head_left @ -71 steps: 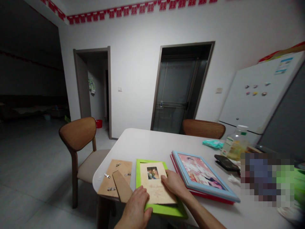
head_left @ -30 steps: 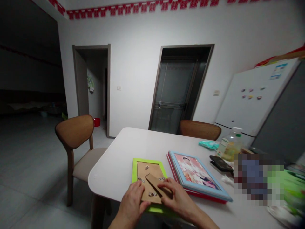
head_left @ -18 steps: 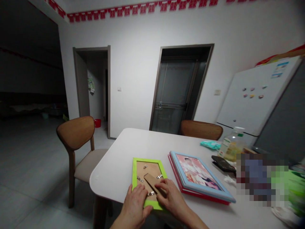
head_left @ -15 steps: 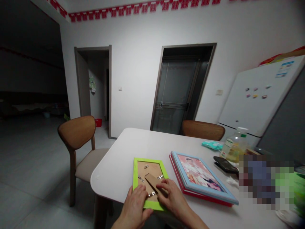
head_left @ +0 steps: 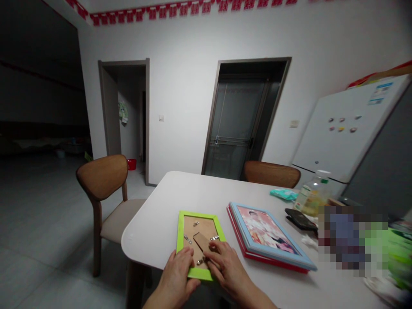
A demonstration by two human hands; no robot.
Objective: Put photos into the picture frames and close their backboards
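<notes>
A green picture frame [head_left: 181, 227] lies face down at the near edge of the table, its brown backing board [head_left: 202, 224] and several small metal clips showing. My left hand [head_left: 176, 271] grips the frame's lower left corner, fingers over the side and thumb along the bottom edge. On the right, the curled fingers of my right hand [head_left: 229, 267] hold the stand flap [head_left: 198, 238] on the back, which lies almost flat against the board. My right fingers cover the lower part of the flap and a piece of the frame's right side.
Right of the frame, a blue picture frame [head_left: 246, 231] rests on a red one [head_left: 233, 226] on the white table [head_left: 193, 186]. Farther right are a black wallet-like item [head_left: 301, 219], a clear bottle [head_left: 310, 197] and a teal packet [head_left: 283, 194]. Wooden chairs [head_left: 103, 176] stand around.
The stand flap has come down closer to the backing board under my right hand. My left hand keeps its grip on the frame. The view has shifted slightly.
</notes>
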